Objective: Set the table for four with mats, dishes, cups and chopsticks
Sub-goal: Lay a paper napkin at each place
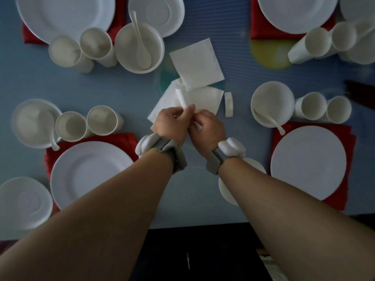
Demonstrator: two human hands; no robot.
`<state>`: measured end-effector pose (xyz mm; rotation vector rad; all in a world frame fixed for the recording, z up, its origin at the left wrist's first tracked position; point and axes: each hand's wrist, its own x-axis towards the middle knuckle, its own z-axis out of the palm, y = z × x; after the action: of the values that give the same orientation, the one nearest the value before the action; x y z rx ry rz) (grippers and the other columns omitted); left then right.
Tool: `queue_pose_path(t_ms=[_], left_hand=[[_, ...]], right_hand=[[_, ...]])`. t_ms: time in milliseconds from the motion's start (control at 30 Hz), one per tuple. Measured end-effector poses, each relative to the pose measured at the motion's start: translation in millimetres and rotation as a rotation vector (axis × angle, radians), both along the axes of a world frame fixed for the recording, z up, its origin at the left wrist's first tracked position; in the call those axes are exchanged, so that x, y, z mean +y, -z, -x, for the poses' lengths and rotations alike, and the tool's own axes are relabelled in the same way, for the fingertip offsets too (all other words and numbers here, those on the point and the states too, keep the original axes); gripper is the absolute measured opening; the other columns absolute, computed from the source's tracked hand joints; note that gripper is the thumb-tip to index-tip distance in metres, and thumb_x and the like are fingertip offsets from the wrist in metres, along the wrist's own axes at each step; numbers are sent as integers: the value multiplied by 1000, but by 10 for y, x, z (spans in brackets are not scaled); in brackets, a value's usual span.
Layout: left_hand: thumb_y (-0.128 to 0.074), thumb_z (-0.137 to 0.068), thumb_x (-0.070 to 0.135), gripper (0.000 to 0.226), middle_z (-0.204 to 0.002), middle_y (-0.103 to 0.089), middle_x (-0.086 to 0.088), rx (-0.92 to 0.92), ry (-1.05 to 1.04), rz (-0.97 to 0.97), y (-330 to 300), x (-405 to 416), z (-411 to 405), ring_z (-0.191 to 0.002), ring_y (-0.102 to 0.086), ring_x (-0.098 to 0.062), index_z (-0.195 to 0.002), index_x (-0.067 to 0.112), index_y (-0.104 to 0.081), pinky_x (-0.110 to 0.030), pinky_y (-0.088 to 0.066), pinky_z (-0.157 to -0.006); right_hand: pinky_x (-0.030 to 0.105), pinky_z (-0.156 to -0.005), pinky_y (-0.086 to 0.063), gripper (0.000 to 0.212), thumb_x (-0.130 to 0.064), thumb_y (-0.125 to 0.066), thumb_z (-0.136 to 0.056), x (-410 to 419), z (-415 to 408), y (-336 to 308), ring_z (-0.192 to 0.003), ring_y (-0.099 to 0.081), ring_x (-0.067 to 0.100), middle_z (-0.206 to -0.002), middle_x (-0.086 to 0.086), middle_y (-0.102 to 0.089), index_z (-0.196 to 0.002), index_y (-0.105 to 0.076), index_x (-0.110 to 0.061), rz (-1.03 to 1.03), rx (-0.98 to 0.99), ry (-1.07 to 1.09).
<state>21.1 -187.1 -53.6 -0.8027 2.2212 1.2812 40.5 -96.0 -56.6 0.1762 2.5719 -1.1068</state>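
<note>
Both hands, left hand (172, 123) and right hand (207, 126), are pinching a small rolled white paper napkin (181, 98), so I'd keep that roll tight and even.

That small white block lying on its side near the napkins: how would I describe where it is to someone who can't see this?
Start from the white paper napkins spread in the middle of the blue table. Just off their right edge lies the small white block, left of the near-right bowl with a spoon. It is the only small solid piece there, neither dish nor cup.
</note>
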Motion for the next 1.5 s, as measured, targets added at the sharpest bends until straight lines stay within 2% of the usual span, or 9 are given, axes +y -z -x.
queue_pose_path(t_ms=[100, 167, 333, 500, 733, 900, 1067, 1234, 1500], left_hand=[[-60, -84, 29, 23, -64, -61, -2, -64, -163, -16, 12, -38, -12, -68, -56, -21, -68, 13, -64, -28, -46, -65], [-54, -86, 17, 14, -71, -59, -4, -89, -197, 52, 5, -111, -2, -70, -54, -21, -79, 11, -65, -26, -42, -61], [-48, -89, 11, 23, -91, -55, 1, -43, -272, 111, -42, -255, 19, -80, -51, -17, -110, 10, -56, -26, -41, -68], [-52, -87, 11, 39, -101, -53, 0, -26, -386, 47, -61, -345, 6, -89, -52, -17, -126, 11, -47, -26, -42, -77], [-45, -86, 14, 10, -82, -60, -7, -168, -291, -7, -56, -474, 25, -80, -57, -29, -83, 14, -55, -33, -49, -74], [-46, -85, 14, 16, -67, -53, 0, -183, -255, -34, -48, -508, 71, -75, -53, -28, -72, 17, -53, -30, -44, -70], [-46, -86, 12, 11, -65, -52, 0, -167, -212, -64, -60, -545, 106, -74, -53, -27, -82, 13, -57, -30, -43, -69], [-44, -86, 12, 12, -77, -58, -8, -179, -160, -53, -139, -592, 97, -83, -57, -32, -85, 12, -57, -38, -49, -79], [-41, -90, 13, 29, -110, -62, -18, -163, -219, 30, -480, -507, -107, -103, -57, -36, -112, 4, -57, -34, -44, -85]], right_hand=[[18, -73, -39, 21, -12, -54, -84, -68, -27, -28, -83, -57, 12, -96, 6, -70, -91, -73, -10, 155, -129, 107], [15, -74, -38, 23, -3, -51, -83, -45, 21, 4, -88, -58, 13, -101, 6, -67, -87, -73, -8, 121, -116, 188], [23, -87, -38, 45, -21, -55, -88, 140, 341, 202, -118, -50, 25, -137, 8, -42, -132, -44, -14, -125, -300, 373], [37, -97, -41, 66, -28, -63, -85, 93, 574, 285, -122, -47, 32, -141, 12, -33, -138, -27, -14, -288, -407, 214], [34, -91, -39, 40, -30, -50, -89, 94, 640, 214, -118, -47, 33, -130, 14, -46, -123, -53, -8, -519, -364, -64], [41, -107, -23, 26, -19, -54, -85, 173, 739, 179, -137, -23, 32, -151, 6, -25, -107, -63, -10, -642, -40, -301], [49, -118, 1, 34, -18, -37, -94, 144, 993, 249, -147, 4, 25, -159, -2, -10, -117, -62, -15, -754, -167, -509], [45, -117, -10, 42, -14, -32, -95, 130, 987, 197, -144, -19, 18, -148, -1, -38, -134, -49, -15, -703, -206, -434], [35, -78, -46, 33, -18, -41, -74, 160, 228, -213, -90, -65, 30, -95, 8, -69, -88, -69, -12, -482, 126, -472]])
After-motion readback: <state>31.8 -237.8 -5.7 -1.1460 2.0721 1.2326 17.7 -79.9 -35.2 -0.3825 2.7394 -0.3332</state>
